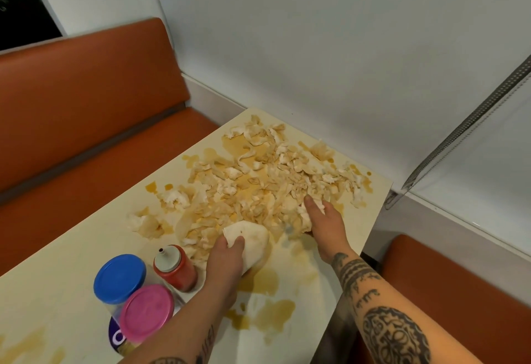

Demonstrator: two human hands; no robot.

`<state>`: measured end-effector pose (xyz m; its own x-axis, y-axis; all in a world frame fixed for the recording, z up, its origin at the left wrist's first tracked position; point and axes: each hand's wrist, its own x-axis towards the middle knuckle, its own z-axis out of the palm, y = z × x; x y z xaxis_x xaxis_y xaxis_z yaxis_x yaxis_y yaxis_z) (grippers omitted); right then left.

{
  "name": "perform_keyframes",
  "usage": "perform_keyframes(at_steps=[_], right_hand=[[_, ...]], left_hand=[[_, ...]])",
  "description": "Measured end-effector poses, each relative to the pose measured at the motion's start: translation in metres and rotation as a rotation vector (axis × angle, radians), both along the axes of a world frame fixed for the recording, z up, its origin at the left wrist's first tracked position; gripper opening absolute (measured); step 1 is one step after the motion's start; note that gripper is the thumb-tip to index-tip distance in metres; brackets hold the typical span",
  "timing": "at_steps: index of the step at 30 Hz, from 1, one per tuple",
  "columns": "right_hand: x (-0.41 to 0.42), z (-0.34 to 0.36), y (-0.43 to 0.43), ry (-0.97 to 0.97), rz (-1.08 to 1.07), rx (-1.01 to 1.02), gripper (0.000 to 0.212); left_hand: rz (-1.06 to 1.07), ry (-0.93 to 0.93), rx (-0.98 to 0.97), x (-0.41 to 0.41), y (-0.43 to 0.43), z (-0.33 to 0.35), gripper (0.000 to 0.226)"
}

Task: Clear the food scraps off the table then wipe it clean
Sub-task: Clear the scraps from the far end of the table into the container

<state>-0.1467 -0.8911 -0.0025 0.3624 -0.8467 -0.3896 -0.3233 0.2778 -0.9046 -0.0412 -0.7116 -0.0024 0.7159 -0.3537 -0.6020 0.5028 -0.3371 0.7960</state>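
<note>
— Orange bench seats (86,90) and a white wall (316,47) box in this cream table (57,291). Where is the mess?

— Across the far half. The food scraps (258,179), torn pale pieces soaked in yellowish sauce, lie in one wide heap that runs close to the wall-side edge. Sauce stains (273,314) also spread on the near side.

— And the hands?

— The left hand (227,260) has its fingers curled round a pale folded piece (253,237) at the heap's near edge; whether that is bread or a cloth, I cannot tell. The right hand (323,224) closes on a clump at the heap's right side, forefinger laid along the top.

— So which step is this?

— Clearing, I judge, and early in it: nearly all the scraps are on the table, and no wiping looks done.

— What does the next move call for?

— Probably drawing the heap together and lifting it off in handfuls, without pushing any over the edge. The red bottle (176,268), blue-lidded jar (119,278) and pink-lidded jar (146,313) stand just beside the left wrist, so they may need shifting before wiping.
</note>
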Motion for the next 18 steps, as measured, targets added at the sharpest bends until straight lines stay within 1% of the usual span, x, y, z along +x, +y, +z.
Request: perform_keyframes(at_steps=[1,2,3,4,5,8,9,12,13,15,16,17,18], right_hand=[[-0.003,0.005,0.001,-0.076,-0.061,0.085,0.08],[-0.007,0.007,0.001,-0.141,-0.099,0.153,0.073],[-0.011,0.011,0.003,-0.209,-0.123,0.203,0.062],[-0.015,0.014,0.006,-0.251,-0.133,0.216,0.049],[-0.02,0.019,0.011,-0.282,-0.144,0.221,0.04],[-0.037,0.027,0.024,-0.326,-0.165,0.223,0.026],[-0.042,0.031,0.029,-0.346,-0.179,0.237,0.022],[-0.062,0.039,0.045,-0.405,-0.218,0.279,0.027],[-0.07,0.042,0.051,-0.427,-0.235,0.294,0.025],[-0.091,0.042,0.061,-0.416,-0.273,0.278,0.019],[-0.104,0.04,0.064,-0.407,-0.295,0.257,0.022],[-0.118,0.04,0.067,-0.41,-0.324,0.245,0.027],[-0.134,0.039,0.07,-0.407,-0.358,0.229,0.027]], left_hand=[[0.002,0.016,-0.01,-0.001,0.001,0.002,0.039],[0.005,0.041,-0.03,-0.004,0.001,0.006,0.036],[0.008,0.06,-0.049,-0.006,0.002,0.009,0.035],[0.002,0.071,-0.06,-0.01,0.002,0.012,0.035],[-0.008,0.061,-0.059,-0.013,0.004,0.015,0.035],[-0.049,0.006,-0.071,-0.024,0.011,0.027,0.025],[-0.062,-0.013,-0.08,-0.027,0.013,0.031,0.024],[-0.106,-0.055,-0.089,-0.039,0.023,0.038,0.025],[-0.111,-0.059,-0.098,-0.044,0.026,0.042,0.023],[-0.128,-0.064,-0.1,-0.055,0.026,0.042,0.028],[-0.156,-0.075,-0.093,-0.063,0.025,0.043,0.03],[-0.183,-0.091,-0.088,-0.072,0.022,0.043,0.03],[-0.209,-0.095,-0.087,-0.084,0.018,0.044,0.027]])
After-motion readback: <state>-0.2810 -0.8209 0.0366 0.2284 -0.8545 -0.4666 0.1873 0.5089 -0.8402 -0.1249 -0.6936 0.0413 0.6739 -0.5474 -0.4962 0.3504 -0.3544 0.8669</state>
